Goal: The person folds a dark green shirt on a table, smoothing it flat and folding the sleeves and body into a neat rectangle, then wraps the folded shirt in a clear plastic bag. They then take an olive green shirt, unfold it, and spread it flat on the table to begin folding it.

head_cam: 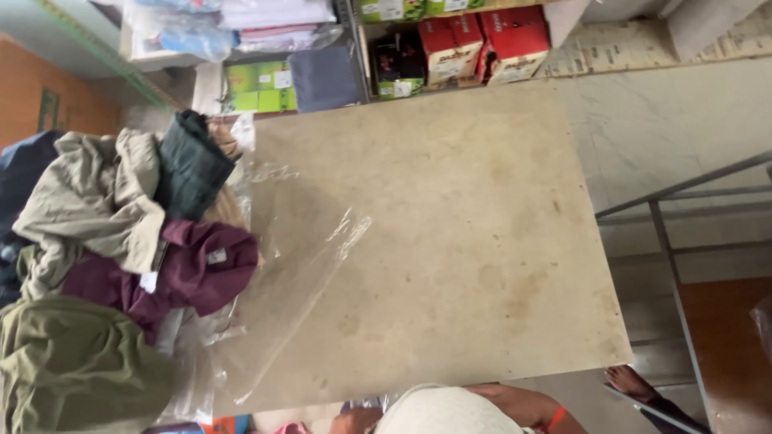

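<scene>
A beige table top fills the middle of the view. A clear plastic bag lies flat on its left part. Beside the bag sits a heap of garments: a maroon shirt, a khaki one, a dark green one and an olive one. At the bottom edge is a white cloth bulge, with a forearm wearing a red wrist band to its right; that hand is cut off. A patch of skin that may be my left hand shows left of the bulge, its fingers hidden.
Red cartons, green boxes and a dark blue pack stand on shelves beyond the table's far edge. A metal frame and tiled floor lie to the right, with a bare foot near the table's corner.
</scene>
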